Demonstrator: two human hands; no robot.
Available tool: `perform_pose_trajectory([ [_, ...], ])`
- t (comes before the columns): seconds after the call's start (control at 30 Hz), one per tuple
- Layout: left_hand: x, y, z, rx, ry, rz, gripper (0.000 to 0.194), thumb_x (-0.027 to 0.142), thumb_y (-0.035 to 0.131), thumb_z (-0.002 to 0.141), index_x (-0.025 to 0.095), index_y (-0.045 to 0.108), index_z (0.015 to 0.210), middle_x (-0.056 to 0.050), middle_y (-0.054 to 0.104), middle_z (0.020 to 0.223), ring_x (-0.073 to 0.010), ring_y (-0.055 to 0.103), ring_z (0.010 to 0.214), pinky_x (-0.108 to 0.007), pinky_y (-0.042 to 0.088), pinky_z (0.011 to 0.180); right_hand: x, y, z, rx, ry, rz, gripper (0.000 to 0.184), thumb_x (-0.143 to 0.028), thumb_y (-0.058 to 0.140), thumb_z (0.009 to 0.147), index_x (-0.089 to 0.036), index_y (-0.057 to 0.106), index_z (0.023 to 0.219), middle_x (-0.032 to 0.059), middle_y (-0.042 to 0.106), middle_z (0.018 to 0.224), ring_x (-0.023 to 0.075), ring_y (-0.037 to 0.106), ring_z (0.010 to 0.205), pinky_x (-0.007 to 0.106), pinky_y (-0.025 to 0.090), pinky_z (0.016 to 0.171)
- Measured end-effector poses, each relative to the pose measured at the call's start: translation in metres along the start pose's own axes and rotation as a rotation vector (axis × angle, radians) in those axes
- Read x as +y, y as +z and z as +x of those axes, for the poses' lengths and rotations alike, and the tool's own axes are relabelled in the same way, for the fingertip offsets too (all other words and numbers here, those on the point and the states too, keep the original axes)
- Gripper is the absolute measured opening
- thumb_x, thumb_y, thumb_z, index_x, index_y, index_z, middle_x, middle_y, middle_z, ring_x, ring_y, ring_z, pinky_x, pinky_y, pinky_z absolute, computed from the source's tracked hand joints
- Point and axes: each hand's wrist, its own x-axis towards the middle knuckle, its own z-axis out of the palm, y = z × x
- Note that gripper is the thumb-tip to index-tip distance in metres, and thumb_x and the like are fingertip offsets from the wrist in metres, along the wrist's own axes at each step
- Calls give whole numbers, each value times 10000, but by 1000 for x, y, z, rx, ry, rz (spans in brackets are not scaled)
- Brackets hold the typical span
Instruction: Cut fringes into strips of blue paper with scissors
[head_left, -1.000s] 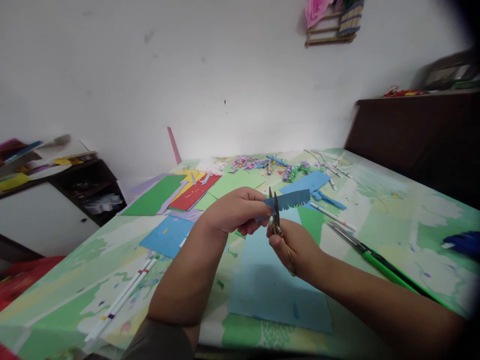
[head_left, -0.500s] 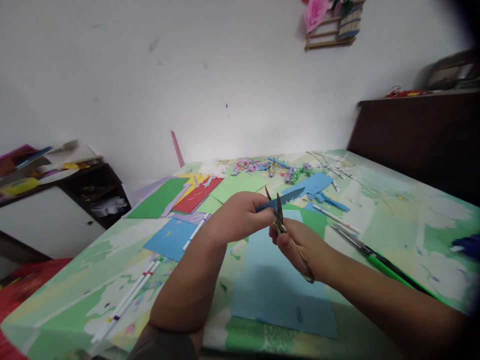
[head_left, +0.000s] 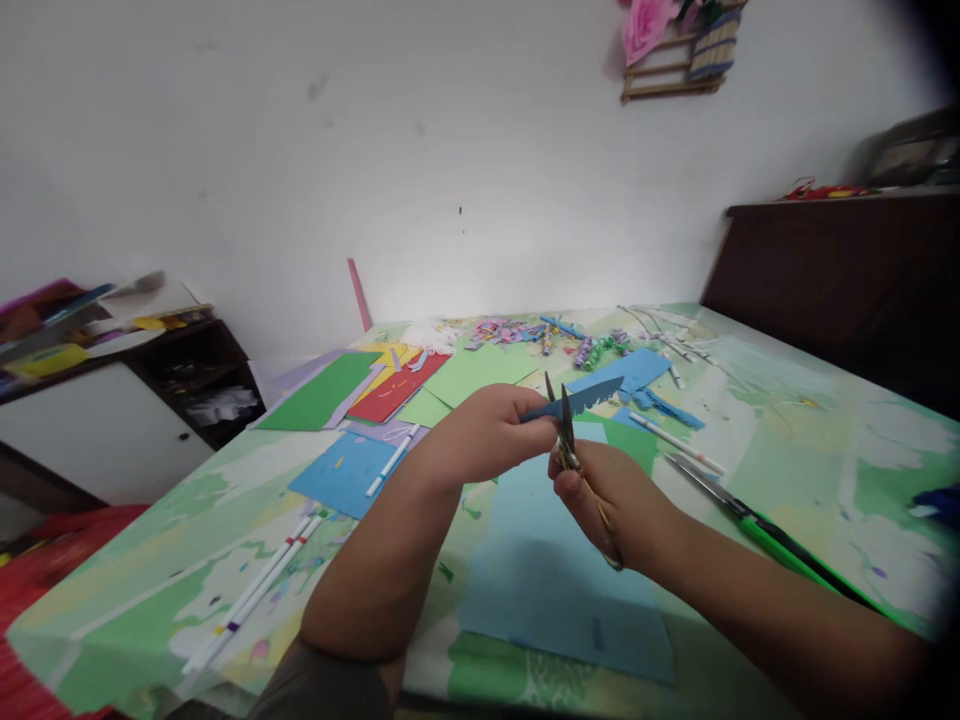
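Observation:
My left hand (head_left: 506, 428) pinches a narrow blue paper strip (head_left: 595, 394), whose lower edge is cut into a fringe toward its right end. In my right hand (head_left: 611, 495) is a pair of gold-handled scissors (head_left: 568, 425), pointing up and away. The blades are parted, and the strip passes at them close to my left fingertips. Both hands are held above a light blue paper sheet (head_left: 555, 570) on the table. Whether the blades touch the paper at this instant is hard to make out.
A green utility knife (head_left: 780, 540) lies on the right with its blade out. White paper sticks (head_left: 255, 590) rest at the left. Coloured sheets, a red one (head_left: 401, 388) among them, spread behind my hands. Fringed blue paper (head_left: 664, 405) and curled scraps (head_left: 596, 350) lie farther back.
The view has shifted slightly, so the hands appear a little farther right. My grip on the strip and scissors looks the same, with the blades perhaps a little closer together.

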Motion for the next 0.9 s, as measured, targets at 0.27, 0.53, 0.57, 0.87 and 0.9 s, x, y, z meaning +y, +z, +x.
perform_pose_trajectory([
  [0.27, 0, -2, 1, -81, -40, -225, 170, 220, 462, 653, 162, 443, 494, 81, 320, 418, -37, 270, 382, -192, 198, 383, 1, 1, -1, 38, 9, 18, 626, -732, 61, 758, -208, 362, 595, 5, 437, 528, 133, 380, 494, 267, 241, 469],
  [0.53, -3, -3, 1, -61, 36, -143, 172, 232, 457, 693, 161, 471, 537, 72, 349, 458, -51, 293, 420, -199, 231, 423, 5, 3, 2, 56, -47, 59, 632, -739, 98, 750, -194, 413, 687, 23, 476, 608, 149, 418, 531, 287, 304, 483],
  [0.57, -4, -3, 1, -43, 41, -94, 171, 239, 453, 698, 160, 477, 548, 67, 354, 476, -57, 304, 440, -201, 239, 434, 5, 2, 2, 52, -46, 59, 618, -726, 107, 762, -194, 413, 687, 21, 476, 603, 147, 417, 523, 284, 300, 475],
  [0.87, -6, -3, 4, 9, 90, 185, 158, 229, 401, 698, 171, 417, 551, 51, 316, 529, -84, 318, 509, -219, 255, 474, 3, 0, 1, -18, -9, 25, 587, -680, 91, 802, -202, 398, 657, 10, 458, 554, 138, 388, 493, 273, 249, 457],
  [0.9, -6, -3, 4, 1, 97, 180, 156, 224, 397, 696, 171, 425, 553, 50, 322, 529, -85, 321, 508, -219, 258, 475, 2, 1, 1, -22, -13, 26, 600, -683, 63, 798, -204, 389, 646, 7, 448, 548, 136, 381, 490, 272, 245, 457],
])
